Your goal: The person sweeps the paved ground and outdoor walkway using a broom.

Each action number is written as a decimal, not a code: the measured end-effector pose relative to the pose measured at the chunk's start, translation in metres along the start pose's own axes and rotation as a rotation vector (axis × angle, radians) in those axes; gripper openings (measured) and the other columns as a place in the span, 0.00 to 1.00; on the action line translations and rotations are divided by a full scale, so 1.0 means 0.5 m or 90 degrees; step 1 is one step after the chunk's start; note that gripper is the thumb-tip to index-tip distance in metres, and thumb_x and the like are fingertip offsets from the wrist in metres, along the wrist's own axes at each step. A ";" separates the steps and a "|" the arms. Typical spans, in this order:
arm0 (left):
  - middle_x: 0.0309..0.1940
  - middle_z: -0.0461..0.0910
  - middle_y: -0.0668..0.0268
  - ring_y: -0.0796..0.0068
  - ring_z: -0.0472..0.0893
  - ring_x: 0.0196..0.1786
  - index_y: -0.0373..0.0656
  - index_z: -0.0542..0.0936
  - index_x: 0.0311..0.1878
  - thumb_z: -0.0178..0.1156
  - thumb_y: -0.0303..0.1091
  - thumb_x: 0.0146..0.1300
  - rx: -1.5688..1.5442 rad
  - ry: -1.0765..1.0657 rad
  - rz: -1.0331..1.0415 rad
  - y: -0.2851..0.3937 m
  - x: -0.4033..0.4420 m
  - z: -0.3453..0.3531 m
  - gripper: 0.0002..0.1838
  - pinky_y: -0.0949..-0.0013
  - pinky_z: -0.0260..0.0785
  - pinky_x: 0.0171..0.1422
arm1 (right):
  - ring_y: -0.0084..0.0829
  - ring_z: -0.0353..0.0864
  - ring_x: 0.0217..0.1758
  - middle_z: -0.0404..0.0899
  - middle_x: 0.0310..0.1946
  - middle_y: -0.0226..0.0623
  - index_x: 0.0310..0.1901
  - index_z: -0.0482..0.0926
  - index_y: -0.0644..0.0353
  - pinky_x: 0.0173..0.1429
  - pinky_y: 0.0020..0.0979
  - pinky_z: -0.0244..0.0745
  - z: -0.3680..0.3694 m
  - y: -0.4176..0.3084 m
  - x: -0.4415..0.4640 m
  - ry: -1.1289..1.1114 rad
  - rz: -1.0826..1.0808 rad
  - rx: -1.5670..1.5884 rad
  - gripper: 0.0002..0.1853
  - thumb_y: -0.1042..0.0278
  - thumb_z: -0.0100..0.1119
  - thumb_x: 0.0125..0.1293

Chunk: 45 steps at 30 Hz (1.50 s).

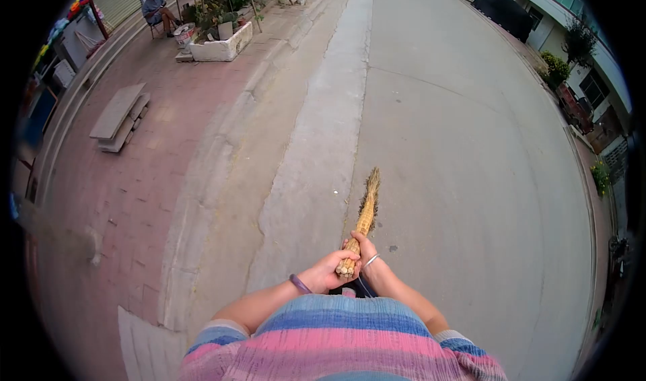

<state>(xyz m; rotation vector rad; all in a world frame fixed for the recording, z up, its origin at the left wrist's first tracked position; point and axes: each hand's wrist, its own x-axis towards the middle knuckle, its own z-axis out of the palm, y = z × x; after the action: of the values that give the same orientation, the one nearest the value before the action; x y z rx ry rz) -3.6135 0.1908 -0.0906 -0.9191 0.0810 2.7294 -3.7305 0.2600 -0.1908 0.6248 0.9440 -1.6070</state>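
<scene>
Tan broom (366, 216), held btwn hands (330, 270) (369, 252), prob. straw

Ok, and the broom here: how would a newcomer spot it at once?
Find the grey road, then the striped top at the bottom of the view. Just above it, the left hand and right hand clasp the broom. Its long, straw-yellow bundle of stalks sets it apart from grey road and striped fabric.

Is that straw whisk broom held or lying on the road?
Held: the left hand and right hand grip the whisk broom by its near end.
</scene>
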 end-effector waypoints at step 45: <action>0.33 0.73 0.58 0.72 0.76 0.32 0.34 0.68 0.41 0.54 0.25 0.55 -0.067 0.020 -0.001 1.995 1.324 0.906 0.11 0.74 0.74 0.35 | 0.36 0.75 0.25 0.74 0.25 0.39 0.38 0.67 0.59 0.29 0.36 0.76 1.016 -1.849 1.420 -0.058 0.106 0.068 0.13 0.58 0.55 0.61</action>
<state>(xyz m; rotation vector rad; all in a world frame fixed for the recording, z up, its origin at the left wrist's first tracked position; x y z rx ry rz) -4.6475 -0.5608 -0.1565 -0.9907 -0.0578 2.7408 -4.7549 -0.4908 -0.2550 0.6809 0.7234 -1.5305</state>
